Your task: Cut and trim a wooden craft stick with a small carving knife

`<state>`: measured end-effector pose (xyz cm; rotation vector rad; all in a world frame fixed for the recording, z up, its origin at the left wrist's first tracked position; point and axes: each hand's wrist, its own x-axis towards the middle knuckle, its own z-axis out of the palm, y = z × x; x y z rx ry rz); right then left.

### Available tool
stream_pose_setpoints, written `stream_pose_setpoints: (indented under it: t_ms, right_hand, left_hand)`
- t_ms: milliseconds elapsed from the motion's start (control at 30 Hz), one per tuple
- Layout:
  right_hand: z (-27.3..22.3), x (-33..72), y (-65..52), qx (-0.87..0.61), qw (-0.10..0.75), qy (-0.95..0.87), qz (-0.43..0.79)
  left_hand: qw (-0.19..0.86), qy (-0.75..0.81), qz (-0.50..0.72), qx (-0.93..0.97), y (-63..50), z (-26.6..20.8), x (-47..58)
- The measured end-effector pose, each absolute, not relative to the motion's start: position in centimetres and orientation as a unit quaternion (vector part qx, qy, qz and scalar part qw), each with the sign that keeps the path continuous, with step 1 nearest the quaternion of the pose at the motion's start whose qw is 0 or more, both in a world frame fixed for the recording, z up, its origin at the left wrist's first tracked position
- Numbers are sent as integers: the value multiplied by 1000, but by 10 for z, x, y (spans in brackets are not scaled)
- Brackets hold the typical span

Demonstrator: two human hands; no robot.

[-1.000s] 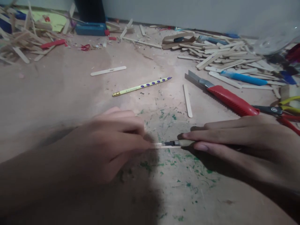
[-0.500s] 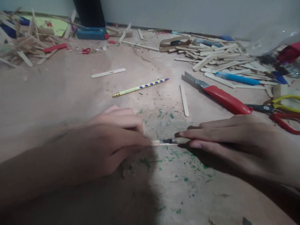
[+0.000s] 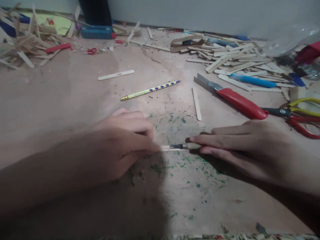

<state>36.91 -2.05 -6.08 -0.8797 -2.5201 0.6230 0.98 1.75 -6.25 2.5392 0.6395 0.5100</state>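
Observation:
My left hand (image 3: 127, 143) is closed over a popsicle stick (image 3: 165, 148) and presses it to the table; most of the stick is hidden under the fingers. In my right hand (image 3: 237, 150) is a craft knife (image 3: 192, 145), its pale handle pinched between thumb and fingers. The dark blade points left and meets the stick just beside my left fingertips. Beyond the hands lie a yellow pencil with purple dots (image 3: 150, 90) and two loose popsicle sticks, one upper left (image 3: 116, 75) and another nearer the right hand (image 3: 196, 104).
A red-handled box cutter (image 3: 241, 102) and scissors (image 3: 282, 112) lie at right. Behind them is a heap of popsicle sticks (image 3: 237, 56) with a blue pen (image 3: 253, 80) and a clear plastic bottle (image 3: 287, 41). More sticks (image 3: 27, 43) pile at back left, near a blue block (image 3: 97, 32).
The view has shifted slightly, showing the table's near edge at the bottom. Both hands keep their holds, with the knife blade still at the stick.

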Motion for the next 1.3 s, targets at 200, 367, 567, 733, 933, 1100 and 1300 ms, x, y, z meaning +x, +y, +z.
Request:
stream_pose_setpoints:
  t_ms: [200,367,567,733,933,1100,1300]
  right_hand:
    - [-58,367,-20,-310,205,-900,228]
    - [-55,364,-21,-326,195,-896,231]
    - [-61,372,-21,-312,205,-905,205]
    - [-64,374,-25,-315,197,-908,193]
    - [-61,370,-25,-315,196,-909,189]
    - [-65,370,-25,-308,201,-917,156]
    - [-66,365,-25,-317,214,-911,155]
  left_hand:
    - [232,230,188,926,18,-64,7]
    - [239,228,176,927,21,-65,7]
    - [228,217,196,929,20,-64,9]
    - [223,227,181,931,19,-63,8]
    - [219,225,178,933,20,-67,8]
    - [221,230,171,932,18,-63,8]
    - [235,233,178,927,17,-60,7]
